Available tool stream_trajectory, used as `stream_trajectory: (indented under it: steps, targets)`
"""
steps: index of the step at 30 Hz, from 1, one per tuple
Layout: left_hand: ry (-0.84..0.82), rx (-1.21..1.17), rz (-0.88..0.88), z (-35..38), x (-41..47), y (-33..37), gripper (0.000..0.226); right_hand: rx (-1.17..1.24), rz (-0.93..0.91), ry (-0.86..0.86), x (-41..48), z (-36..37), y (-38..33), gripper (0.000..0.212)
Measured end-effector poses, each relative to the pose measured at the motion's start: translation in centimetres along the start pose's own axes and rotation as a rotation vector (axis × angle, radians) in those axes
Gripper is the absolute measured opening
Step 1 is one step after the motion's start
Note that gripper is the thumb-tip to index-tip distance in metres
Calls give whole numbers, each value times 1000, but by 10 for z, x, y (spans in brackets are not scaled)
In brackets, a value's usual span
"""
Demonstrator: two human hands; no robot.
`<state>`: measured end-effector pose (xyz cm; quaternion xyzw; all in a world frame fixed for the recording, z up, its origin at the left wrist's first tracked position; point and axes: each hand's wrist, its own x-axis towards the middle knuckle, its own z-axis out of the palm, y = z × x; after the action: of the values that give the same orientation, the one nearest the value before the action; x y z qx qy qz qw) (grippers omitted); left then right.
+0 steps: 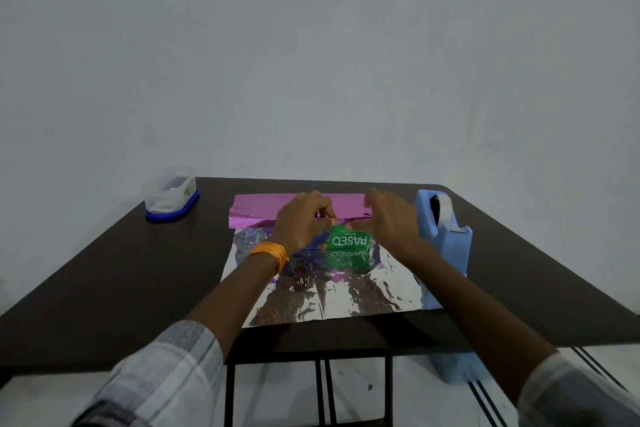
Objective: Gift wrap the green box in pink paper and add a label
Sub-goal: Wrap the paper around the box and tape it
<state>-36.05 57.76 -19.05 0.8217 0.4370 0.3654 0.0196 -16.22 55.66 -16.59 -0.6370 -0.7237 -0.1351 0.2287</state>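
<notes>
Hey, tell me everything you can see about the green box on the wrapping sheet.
The green box is small and cardboard-looking, with white PASEO Smart lettering upside down to the camera. It sits on the silver, mirror-like side of the wrapping sheet, which reflects it. The left hand and right hand meet over its top, hiding its far edge.

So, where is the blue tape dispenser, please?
In the head view, the light blue plastic tape dispenser stands on the dark table's right side, right of the right hand.

Green box [348, 240], pink paper [263, 206]
</notes>
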Motion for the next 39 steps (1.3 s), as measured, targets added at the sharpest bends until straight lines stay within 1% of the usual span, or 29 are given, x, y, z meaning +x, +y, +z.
stream_trajectory:
  steps: [3,5,7,9,11,13,15,17,19,21,22,24,25,26,27,29,30,31,32,34,36,39]
  targets:
    - [-6,-21,-17,0,1,1,13,80,-33,-60,6,-4,10,55]
    - [-9,-33,-21,-1,2,1,13,87,-15,-120,7,-6,21,54]
    - [-9,-37,-17,-1,2,1,13,72,10,-142,6,-6,27,57]
    - [-14,-31,-12,-1,1,0,13,15,9,-128,4,-7,30,60]
    - [-11,-25,-13,-1,1,3,13,-112,-15,-144,1,-11,32,64]
    - [-7,-6,1,-1,2,5,13,-152,3,-141,-4,-17,37,66]
    - [0,27,24,0,1,4,13,-123,8,-102,-11,-24,40,56]
    - [-2,76,48,-2,1,3,11,-83,14,-44,-16,-33,40,37]
    - [-23,165,80,-1,3,9,12,-25,74,34,-26,-50,48,25]
    - [-33,277,99,0,4,16,17,36,145,131,-33,-65,61,21]
    - [-12,326,104,2,5,21,20,42,176,173,-36,-71,71,20]
    - [46,404,99,6,5,30,27,58,274,213,-44,-81,87,20]
    - [67,402,94,10,5,36,30,83,339,212,-47,-85,95,20]
    - [80,348,84,14,7,47,33,128,406,194,-49,-86,104,23]
    - [80,241,67,18,9,58,34,195,462,159,-52,-86,111,28]
    - [48,-35,13,28,17,86,33,364,538,72,-57,-82,122,40]
    - [14,-160,-18,34,20,100,32,460,566,31,-59,-80,124,41]
    - [-22,-250,-41,40,23,114,31,562,599,0,-62,-79,126,38]
    - [-54,-300,-56,46,25,126,32,669,633,-21,-63,-78,125,34]
    - [-115,-345,-76,58,30,145,35,834,694,-59,-65,-76,125,31]
    - [-165,-368,-87,69,34,157,38,914,721,-81,-64,-76,123,26]
    - [-200,-400,-103,83,36,163,31,984,766,-82,-62,-73,123,15]
